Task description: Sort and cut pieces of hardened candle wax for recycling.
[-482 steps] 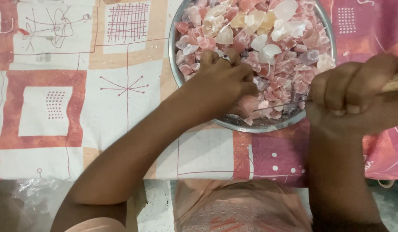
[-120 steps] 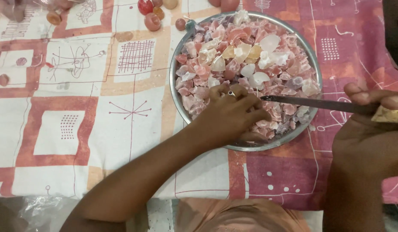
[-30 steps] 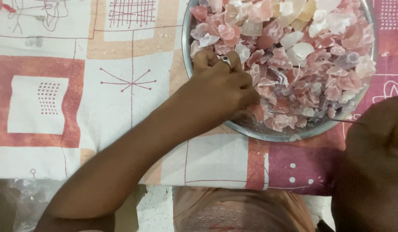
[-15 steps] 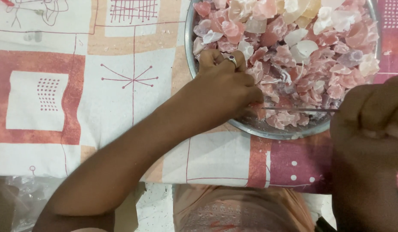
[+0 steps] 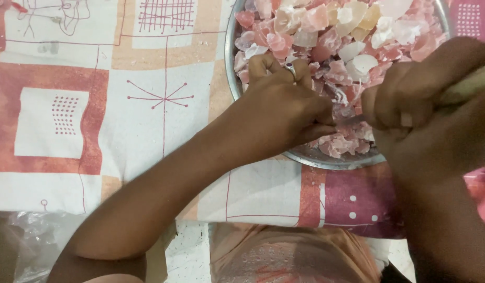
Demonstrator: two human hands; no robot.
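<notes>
Since before, our right hand (image 5: 431, 105) came closer, fist around a handle; left hand (image 5: 284, 112) pinches pink pieces (image 5: 342, 144) just left

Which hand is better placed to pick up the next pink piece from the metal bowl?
Left. The left hand already rests among the pink pieces in the metal bowl; the right hand grips a pale handle.

Home table (patterned tablecloth (image 5: 96, 120))
</notes>
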